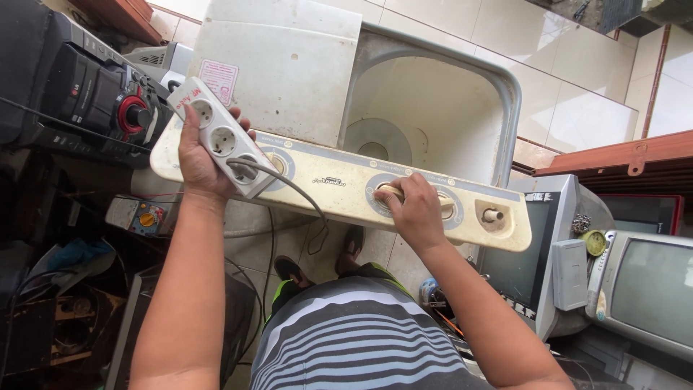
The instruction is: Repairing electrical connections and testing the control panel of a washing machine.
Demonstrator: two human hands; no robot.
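1. Head view: left hand [196,148] clamps a white power strip [220,136] against the washer panel [339,189].
2. Right hand [415,209] grips the middle knob [393,192]; best turned slowly, strip kept steady, cord [289,184] slack.

Black stereo [86,87] at far left of tiled floor [563,72]. Multimeter [137,215] just below stereo. Two old televisions [642,282] at right.

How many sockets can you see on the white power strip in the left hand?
3. On the power strip: one near its top end, one in the middle, and one lowest with a grey plug in it. The left hand may hide more.
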